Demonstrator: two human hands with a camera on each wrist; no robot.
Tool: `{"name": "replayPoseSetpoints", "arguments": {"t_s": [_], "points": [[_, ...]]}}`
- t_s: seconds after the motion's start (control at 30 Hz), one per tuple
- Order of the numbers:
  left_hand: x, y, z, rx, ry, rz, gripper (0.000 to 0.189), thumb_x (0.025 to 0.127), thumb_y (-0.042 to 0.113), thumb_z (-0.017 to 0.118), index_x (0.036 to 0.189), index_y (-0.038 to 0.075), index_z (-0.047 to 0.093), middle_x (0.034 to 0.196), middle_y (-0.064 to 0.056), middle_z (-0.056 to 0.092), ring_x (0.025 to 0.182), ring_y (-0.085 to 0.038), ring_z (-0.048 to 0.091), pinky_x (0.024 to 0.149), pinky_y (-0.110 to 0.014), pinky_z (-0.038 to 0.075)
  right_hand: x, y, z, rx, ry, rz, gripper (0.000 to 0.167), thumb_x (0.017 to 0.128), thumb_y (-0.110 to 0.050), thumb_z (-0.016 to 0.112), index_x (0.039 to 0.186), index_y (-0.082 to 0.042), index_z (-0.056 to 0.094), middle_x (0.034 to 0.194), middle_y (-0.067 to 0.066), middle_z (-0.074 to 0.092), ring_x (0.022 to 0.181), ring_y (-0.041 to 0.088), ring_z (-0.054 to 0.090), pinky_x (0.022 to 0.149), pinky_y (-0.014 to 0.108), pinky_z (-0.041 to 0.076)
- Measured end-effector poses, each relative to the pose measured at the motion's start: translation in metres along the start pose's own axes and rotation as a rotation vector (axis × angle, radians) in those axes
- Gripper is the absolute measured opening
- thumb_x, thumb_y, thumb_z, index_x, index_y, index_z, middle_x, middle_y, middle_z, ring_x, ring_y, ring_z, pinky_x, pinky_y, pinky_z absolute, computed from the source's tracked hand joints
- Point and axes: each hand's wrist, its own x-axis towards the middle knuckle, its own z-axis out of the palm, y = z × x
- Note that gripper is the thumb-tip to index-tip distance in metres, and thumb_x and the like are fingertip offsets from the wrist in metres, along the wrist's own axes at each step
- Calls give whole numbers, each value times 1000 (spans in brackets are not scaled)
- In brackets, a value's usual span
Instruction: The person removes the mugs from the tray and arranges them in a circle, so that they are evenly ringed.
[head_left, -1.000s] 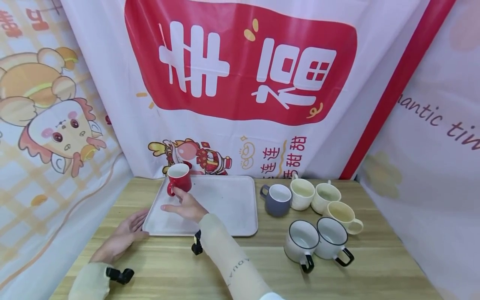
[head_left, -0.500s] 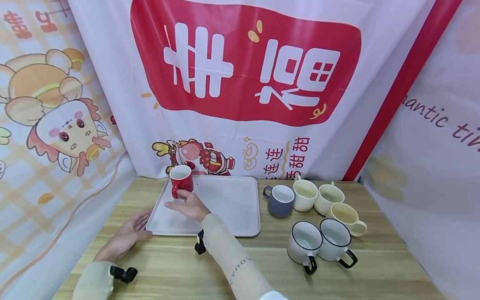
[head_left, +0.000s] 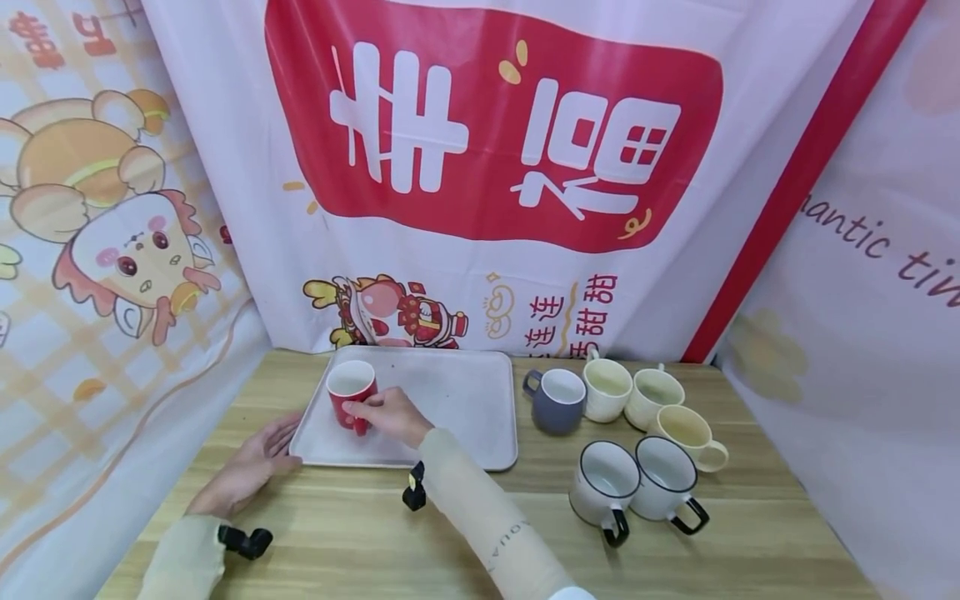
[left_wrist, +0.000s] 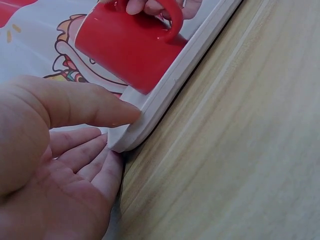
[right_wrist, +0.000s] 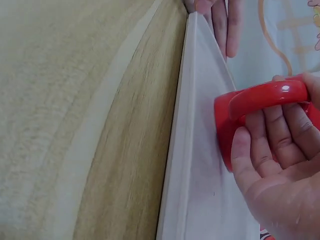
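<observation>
The red mug (head_left: 351, 402), white inside, is upright on the left part of the pale rectangular tray (head_left: 450, 417) in the head view. My right hand (head_left: 395, 417) grips it at the handle (right_wrist: 270, 97), fingers reaching behind the loop in the right wrist view. At the tray's near left corner is my left hand (head_left: 251, 462), its fingers extended along the outer side. From the left wrist view, the left thumb (left_wrist: 95, 106) lies at the tray rim, close to the red mug (left_wrist: 130, 47).
Right of the tray stands a grey-blue mug (head_left: 558, 410). Beside it are cream mugs (head_left: 602, 398) and a yellowish mug (head_left: 693, 437). Two white mugs with black rims and handles (head_left: 592, 500) stand nearer. A printed cloth (head_left: 480, 292) hangs right behind the tray.
The red mug has come from the tray's back left corner toward its near edge, with my right hand on its handle. My left hand has stayed at the tray corner.
</observation>
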Motion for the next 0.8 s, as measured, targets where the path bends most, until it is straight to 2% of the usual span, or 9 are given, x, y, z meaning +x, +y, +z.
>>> {"name": "replayPoseSetpoints", "arguments": {"t_s": [0.13,0.23,0.33,0.37,0.5,0.57,0.73,0.8], "points": [[2,2,-1,26,-4,-3,95,94,-1,68,167,-5,8,174,-31,11,161,-51,12,125,-27,37,-10,-3,-6,100,-23,58,25,96,-34,77,86,-11,84,88,-3,78,91,14,62,90,34,53],[1,1,-3,27,-10,4,96,93,-1,68,166,-6,7,174,-32,10,161,-52,12,129,-38,32,-17,-4,-7,243,-3,113,19,94,-24,79,86,-7,83,84,1,77,82,15,63,86,31,55],[1,-1,-4,12,-18,16,96,93,-2,68,166,-7,6,173,-33,9,160,-53,11,127,-30,35,-26,-5,-11,345,31,156,17,93,-23,80,89,-7,80,83,3,77,78,16,64,81,27,55],[1,-2,-4,6,-18,16,96,92,-2,68,166,-7,6,174,-33,9,160,-53,11,125,-24,37,-29,-6,-13,364,43,165,16,93,-23,80,91,-7,80,84,3,77,78,17,64,81,27,55],[2,-2,-4,-10,-22,13,96,93,-1,69,166,-6,7,174,-32,8,161,-51,10,118,-12,39,-44,-7,-24,376,88,180,17,95,-26,78,94,-8,80,87,4,78,82,19,66,85,28,55],[2,-2,-4,-11,-23,11,96,93,-1,69,166,-6,7,174,-32,8,161,-51,9,118,-12,39,-53,-7,-31,364,96,171,19,95,-27,77,94,-9,81,88,4,79,84,19,67,87,30,55],[1,0,-3,-4,-28,14,96,94,0,69,166,-6,7,174,-33,9,161,-52,10,125,-23,37,-78,-6,-52,351,105,143,25,96,-34,76,94,-10,82,88,4,79,90,19,68,93,33,55],[1,1,-2,-5,-33,15,96,94,1,69,166,-6,7,174,-33,9,161,-52,10,124,-21,38,-89,-5,-61,360,115,128,27,96,-36,76,94,-9,82,87,4,79,89,19,68,94,34,55]]}}
